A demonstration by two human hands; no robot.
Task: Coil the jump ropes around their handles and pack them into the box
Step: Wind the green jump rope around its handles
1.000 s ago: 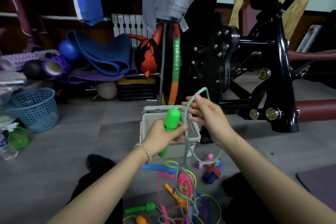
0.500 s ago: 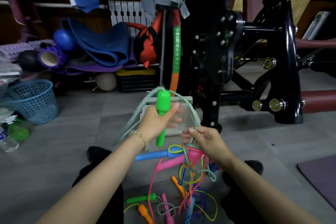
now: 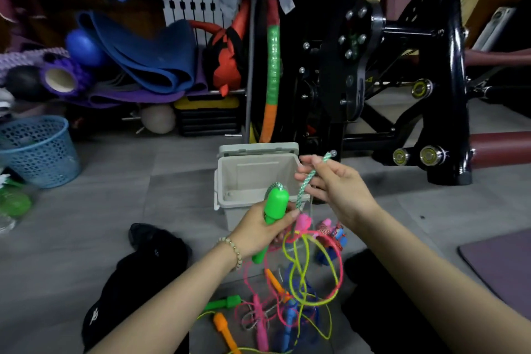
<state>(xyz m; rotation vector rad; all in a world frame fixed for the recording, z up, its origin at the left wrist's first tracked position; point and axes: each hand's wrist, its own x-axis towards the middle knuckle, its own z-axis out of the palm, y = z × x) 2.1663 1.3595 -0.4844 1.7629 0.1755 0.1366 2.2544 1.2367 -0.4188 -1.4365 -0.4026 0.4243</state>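
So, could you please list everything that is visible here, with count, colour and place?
beige plastic box: one, open, floor centre
green plastic rope handle: one, in left grip
green-white braided rope: one, pinched by right grip
tangled jump ropes: several, pink, yellow, blue, orange, floor near
blue mesh basket: one, far left
blue rolled mat: one, back left
black exercise machine: one, back right
left hand: holding handle
right hand: holding rope

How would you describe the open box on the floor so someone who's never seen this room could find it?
Start at the big black exercise machine at the back of the grey floor. Just in front of its base, above the tangle of coloured jump ropes, stands a small beige plastic box with its lid tipped open behind it. It looks empty, unlike the blue mesh basket at the left.
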